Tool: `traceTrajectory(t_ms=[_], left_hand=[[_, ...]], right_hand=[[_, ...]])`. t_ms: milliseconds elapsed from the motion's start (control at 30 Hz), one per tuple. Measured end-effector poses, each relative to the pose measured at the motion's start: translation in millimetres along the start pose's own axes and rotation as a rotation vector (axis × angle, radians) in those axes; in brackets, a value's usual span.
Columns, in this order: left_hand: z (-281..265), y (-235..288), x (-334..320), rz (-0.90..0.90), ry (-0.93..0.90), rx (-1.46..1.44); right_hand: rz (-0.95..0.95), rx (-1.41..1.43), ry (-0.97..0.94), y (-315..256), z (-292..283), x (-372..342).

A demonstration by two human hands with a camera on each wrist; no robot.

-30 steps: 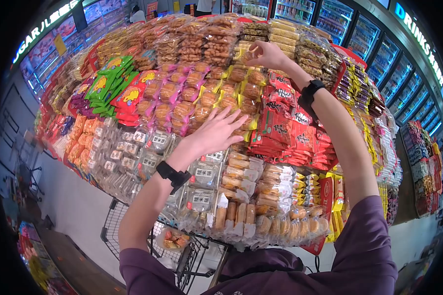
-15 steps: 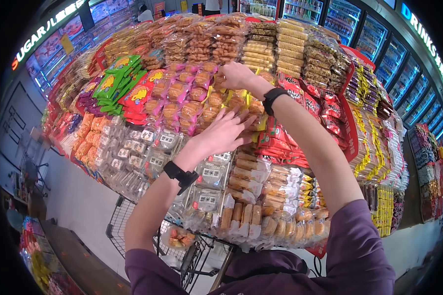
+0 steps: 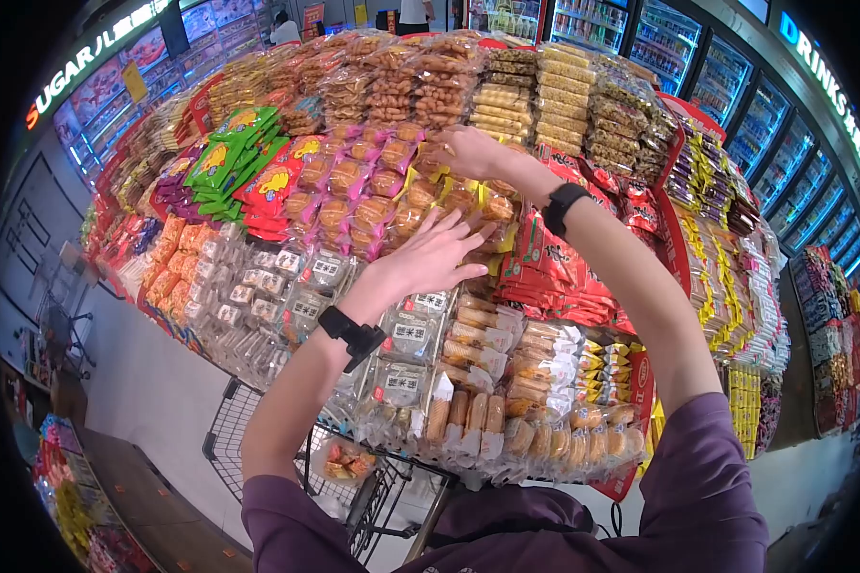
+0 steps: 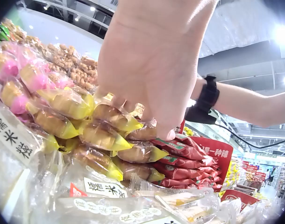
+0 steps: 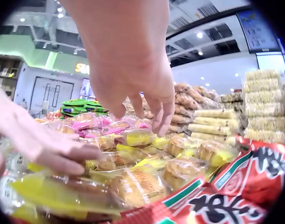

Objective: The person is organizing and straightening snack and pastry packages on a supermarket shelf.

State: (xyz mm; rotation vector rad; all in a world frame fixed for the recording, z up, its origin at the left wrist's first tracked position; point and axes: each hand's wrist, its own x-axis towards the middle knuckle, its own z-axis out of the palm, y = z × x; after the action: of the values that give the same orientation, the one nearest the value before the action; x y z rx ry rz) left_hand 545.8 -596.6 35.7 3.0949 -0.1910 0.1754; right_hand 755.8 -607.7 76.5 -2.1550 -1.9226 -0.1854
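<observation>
My left hand (image 3: 430, 256) lies with fingers spread over the front of a stack of yellow-wrapped round cakes (image 3: 420, 194). In the left wrist view its fingertips are hidden behind the palm, right at the cake packets (image 4: 103, 135). My right hand (image 3: 468, 153) reaches to the back of the same stack. In the right wrist view the right fingers (image 5: 167, 114) hang down apart, their tips close over a yellow-wrapped packet (image 5: 138, 137). Pink-wrapped cakes (image 3: 347, 179) lie to the left, and red snack bags (image 3: 554, 258) to the right under my right forearm.
Clear packs with white labels (image 3: 397, 382) and wrapped rolls (image 3: 468, 415) fill the front edge. Green bags (image 3: 225, 158) lie at the left. Behind the cakes rise bagged brown twists (image 3: 442, 91). A wire shopping cart (image 3: 234, 425) stands below, and drink fridges (image 3: 721, 72) line the back right.
My right hand has moved left, from beside the pale rolls to the back of the yellow-wrapped cakes. My left hand stays on the stack, and the head view has shifted slightly.
</observation>
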Motion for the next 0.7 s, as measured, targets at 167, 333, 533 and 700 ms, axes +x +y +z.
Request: traceTrajectory(t_ms=[167,333,533,700], left_hand=[[-1,-14,-13,-0.097,0.149,-0.045],[-5,-41,-5,-0.278,0.012,0.004],[9,-39,11,-0.382,-0.054,0.001],[10,-40,13,-0.38,-0.095,0.042]], right_hand=[[0.016,-0.159,-0.288,-19,-32,-60],[0.097,-0.162,-0.473,-32,-14,-94],[0.124,-0.219,-0.478,-39,1,-110],[0.114,0.026,-0.576,-23,-34,-90]])
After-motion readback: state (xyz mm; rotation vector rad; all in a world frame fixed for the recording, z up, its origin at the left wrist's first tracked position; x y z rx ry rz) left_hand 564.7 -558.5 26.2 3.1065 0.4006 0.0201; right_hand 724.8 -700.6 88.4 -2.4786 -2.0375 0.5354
